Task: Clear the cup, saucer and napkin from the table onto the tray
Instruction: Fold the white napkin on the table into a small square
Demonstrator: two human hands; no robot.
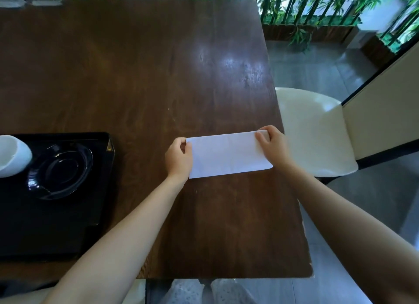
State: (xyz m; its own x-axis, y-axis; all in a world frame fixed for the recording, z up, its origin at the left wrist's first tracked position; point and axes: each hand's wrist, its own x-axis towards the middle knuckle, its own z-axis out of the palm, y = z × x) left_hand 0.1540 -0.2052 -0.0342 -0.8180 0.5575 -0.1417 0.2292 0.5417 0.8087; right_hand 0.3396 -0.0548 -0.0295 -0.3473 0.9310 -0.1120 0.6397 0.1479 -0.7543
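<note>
We read no writing on any item. Left hand (179, 159) pinches left end of folded white paper napkin (229, 155); right hand (271, 145) pinches right end. Napkin on dark wooden table (136, 77), right of black rectangular tray (95, 213) bearing black glossy saucer (61, 171) and white cup (12, 156).

A dark wooden desk (158, 77) catches pale glare; a cream chair (313, 131) stands just beside its right edge; grey tiled floor (317, 61) runs to bamboo (317, 6) in a wooden planter (306, 32) beyond.
</note>
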